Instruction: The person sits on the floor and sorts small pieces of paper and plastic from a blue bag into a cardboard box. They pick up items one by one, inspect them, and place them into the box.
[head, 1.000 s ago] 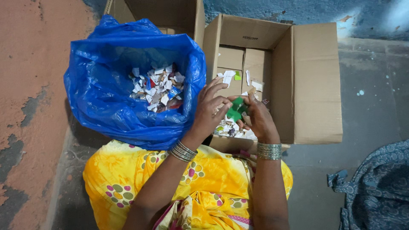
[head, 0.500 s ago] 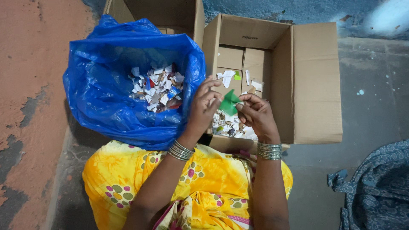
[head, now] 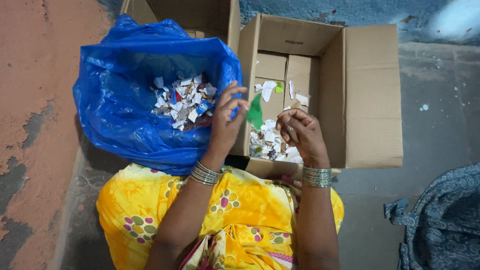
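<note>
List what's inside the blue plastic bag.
The blue plastic bag holds a heap of torn paper scraps, mostly white with a few red and blue bits. What lies beneath the heap is covered. The left hand hides the bag's near right edge.

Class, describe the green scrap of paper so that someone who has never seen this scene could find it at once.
Start at the open brown cardboard box beside the blue plastic bag. Over the box's left wall, the left hand pinches the green paper scrap by its fingertips. It is large and held in the air; the other scraps are mostly white and lying loose.
</note>
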